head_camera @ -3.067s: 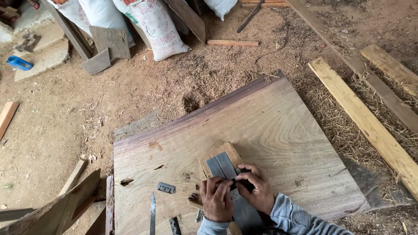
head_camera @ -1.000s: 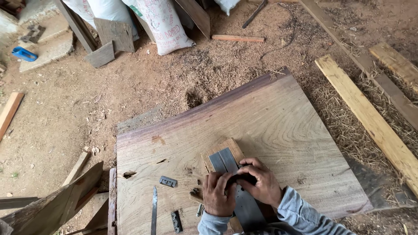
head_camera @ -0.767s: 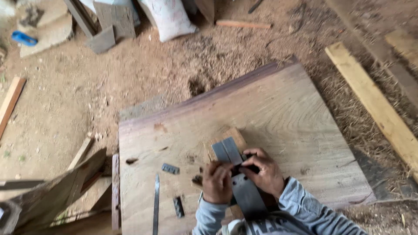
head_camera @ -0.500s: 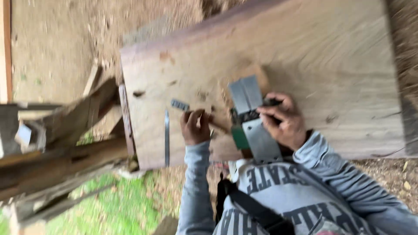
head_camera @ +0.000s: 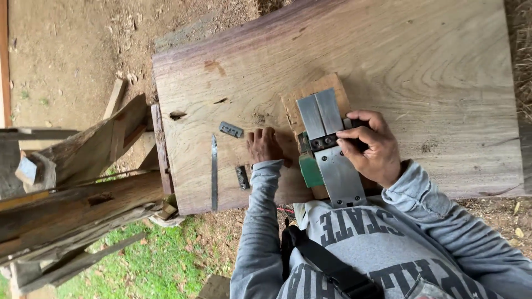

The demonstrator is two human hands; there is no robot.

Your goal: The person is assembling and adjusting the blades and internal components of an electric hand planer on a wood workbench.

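Note:
An electric planer (head_camera: 331,155) lies upside down on a wooden block (head_camera: 310,94) atop a wide wooden slab (head_camera: 432,72), its grey sole plates facing up. My right hand (head_camera: 372,147) grips the planer's right side beside the blade drum. To the planer's left, my left hand (head_camera: 265,145) rests knuckles up on the slab with its fingers curled; whether it holds anything is hidden. Left of that hand lie a small grey metal plate (head_camera: 230,129), a long thin blade (head_camera: 214,171) and a short dark metal bar (head_camera: 241,177).
Rough timber beams (head_camera: 77,194) and offcuts are stacked off the slab's left edge, over grass (head_camera: 149,266). Sawdust-covered ground (head_camera: 72,50) lies beyond the slab. The slab's near edge runs right in front of my body.
The view has tilted down toward my body. My left hand has come off the planer and moved left onto the slab near the small metal parts. My right hand stays on the planer.

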